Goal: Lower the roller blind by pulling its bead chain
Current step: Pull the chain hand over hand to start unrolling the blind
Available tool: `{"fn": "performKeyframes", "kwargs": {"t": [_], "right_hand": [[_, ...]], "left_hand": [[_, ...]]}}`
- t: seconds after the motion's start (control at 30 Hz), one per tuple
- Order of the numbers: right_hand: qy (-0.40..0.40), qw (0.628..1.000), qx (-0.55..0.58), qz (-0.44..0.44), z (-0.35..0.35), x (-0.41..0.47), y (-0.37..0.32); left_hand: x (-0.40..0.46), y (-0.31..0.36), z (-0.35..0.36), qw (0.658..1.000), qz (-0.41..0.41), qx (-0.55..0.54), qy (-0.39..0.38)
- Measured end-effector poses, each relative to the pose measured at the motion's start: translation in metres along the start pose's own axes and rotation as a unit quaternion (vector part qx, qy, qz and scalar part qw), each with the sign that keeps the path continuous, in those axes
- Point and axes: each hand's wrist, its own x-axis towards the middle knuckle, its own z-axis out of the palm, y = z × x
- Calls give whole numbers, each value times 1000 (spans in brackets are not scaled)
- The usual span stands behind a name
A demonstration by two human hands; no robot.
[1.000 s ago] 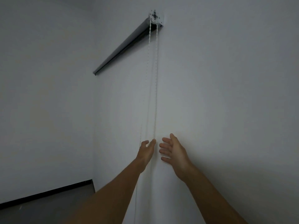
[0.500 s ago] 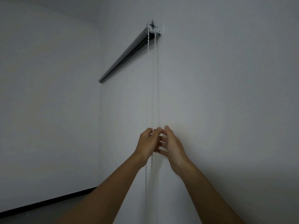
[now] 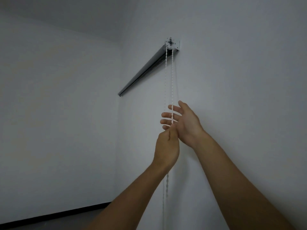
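Pinching the bead chain [image 3: 172,83], your left hand [image 3: 166,147] is closed on it. Your right hand [image 3: 184,122] is spread open behind it, below the rolled-up roller blind [image 3: 146,71]. No words show.

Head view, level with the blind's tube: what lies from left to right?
Left wall → far end of the roller blind → left strand of the bead chain → right strand → right wall.
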Motion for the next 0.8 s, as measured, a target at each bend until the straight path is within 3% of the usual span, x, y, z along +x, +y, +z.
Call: {"fn": "performKeyframes", "kwargs": {"t": [0.27, 0.5, 0.8], "right_hand": [[16, 1000, 3, -7, 18, 9, -2], [10, 998, -23, -63, 3, 1, 13], [-2, 991, -99, -95, -3, -34, 34]], "left_hand": [[-18, -11, -7, 999, 36, 35, -13], [-14, -19, -19, 998, -51, -43, -14], [35, 21, -23, 987, -117, -96, -58]]}}
